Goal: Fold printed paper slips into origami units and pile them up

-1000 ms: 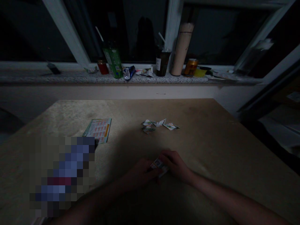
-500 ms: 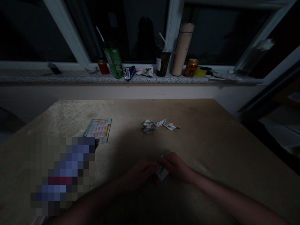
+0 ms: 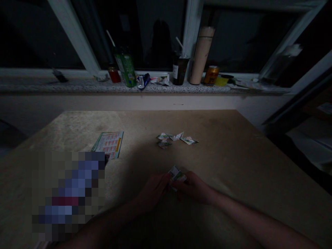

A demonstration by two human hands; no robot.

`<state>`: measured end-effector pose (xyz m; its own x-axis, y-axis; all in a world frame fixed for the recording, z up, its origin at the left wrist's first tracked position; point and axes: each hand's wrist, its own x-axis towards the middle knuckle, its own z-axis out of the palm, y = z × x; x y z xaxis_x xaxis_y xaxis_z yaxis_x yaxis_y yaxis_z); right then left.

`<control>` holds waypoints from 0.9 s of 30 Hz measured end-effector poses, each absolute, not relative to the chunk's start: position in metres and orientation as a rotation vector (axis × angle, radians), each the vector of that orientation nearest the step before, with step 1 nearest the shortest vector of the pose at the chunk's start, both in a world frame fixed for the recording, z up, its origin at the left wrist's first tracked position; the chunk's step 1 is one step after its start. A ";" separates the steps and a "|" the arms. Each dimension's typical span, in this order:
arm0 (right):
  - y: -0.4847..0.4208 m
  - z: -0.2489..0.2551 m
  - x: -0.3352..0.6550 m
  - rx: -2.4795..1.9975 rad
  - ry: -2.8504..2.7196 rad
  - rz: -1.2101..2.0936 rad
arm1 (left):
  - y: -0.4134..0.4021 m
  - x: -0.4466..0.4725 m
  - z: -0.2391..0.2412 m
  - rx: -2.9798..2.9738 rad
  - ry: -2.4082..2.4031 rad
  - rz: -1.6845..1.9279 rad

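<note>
Folded printed paper point(image 3: 175, 171): in both hands, above the near middle of the wooden table point(image 3: 223, 128); partly covered by fingers, too dim to read or to count folds
Left hand point(image 3: 155, 188): gripping the left edge of the folded printed paper between thumb and fingers; sunk in shadow, hard to separate finger by finger
Right hand point(image 3: 195, 186): grasping the right and near side of the same paper, with thumb laid over it; other fingers mostly hidden
Paper against fingers: between the two sets of fingertips, showing mainly on their far side, one corner pointing away; cannot tell whether touching the tabletop
Forearms point(image 3: 246, 214): cut off by the lower edge of view, darker on the left
Mosaic patch point(image 3: 77, 186): blue with a dark red band, blurred into squares beyond identifying; overlapping the near end of the printed sheets point(image 3: 110, 143)
Folded paper pieces point(image 3: 177, 136): apparently four, grouped just beyond the hands, well apart from the printed sheets
Granite windowsill point(image 3: 85, 85): bearing a green bottle point(image 3: 127, 71), a dark cup with a straw point(image 3: 179, 72), a pale pink tumbler point(image 3: 201, 57) and an orange can point(image 3: 211, 75); murky toward both ends
</note>
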<state>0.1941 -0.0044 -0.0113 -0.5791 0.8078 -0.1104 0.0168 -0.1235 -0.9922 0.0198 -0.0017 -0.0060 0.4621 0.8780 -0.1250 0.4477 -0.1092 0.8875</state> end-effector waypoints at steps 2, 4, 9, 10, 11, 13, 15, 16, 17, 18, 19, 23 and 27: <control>-0.005 -0.013 0.194 -0.927 -1.549 1.747 | -0.002 0.020 -0.006 1.702 1.159 0.551; -0.006 -0.014 0.193 -0.932 -1.572 1.729 | -0.002 0.021 -0.006 1.671 1.206 0.579; -0.007 -0.011 0.194 -0.888 -1.668 1.707 | -0.001 0.021 -0.005 1.570 1.214 0.636; -0.007 -0.011 0.194 -0.868 -1.640 1.730 | -0.001 0.021 -0.005 1.552 1.198 0.637; -0.007 -0.011 0.195 -0.851 -1.604 1.761 | -0.001 0.021 -0.005 1.541 1.187 0.647; -0.007 -0.012 0.195 -0.837 -1.572 1.805 | 0.000 0.021 -0.005 1.546 1.171 0.686; -0.008 -0.014 0.195 -0.821 -1.645 1.792 | 0.000 0.021 -0.005 1.566 1.163 0.714; -0.008 -0.014 0.195 -0.817 -1.709 1.763 | 0.000 0.021 -0.006 1.572 1.157 0.709; -0.009 -0.015 0.195 -0.821 -1.771 1.721 | 0.001 0.020 -0.007 1.571 1.158 0.697; -0.010 -0.015 0.195 -0.839 -1.807 1.679 | 0.001 0.019 -0.008 1.566 1.169 0.687; -0.011 -0.015 0.195 -0.871 -1.797 1.642 | 0.002 0.019 -0.009 1.558 1.180 0.678; -0.012 -0.010 0.195 -0.914 -1.529 1.546 | 0.004 0.016 -0.010 1.484 1.155 0.652; -0.011 -0.006 0.201 -0.818 -1.618 1.398 | 0.004 0.017 -0.006 1.437 1.122 0.629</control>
<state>0.2010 -0.0107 -0.0061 -0.4471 0.8781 0.1703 -0.0409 0.1701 -0.9846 0.0171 0.0040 -0.0057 0.3996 0.8907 -0.2167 0.2798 0.1066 0.9541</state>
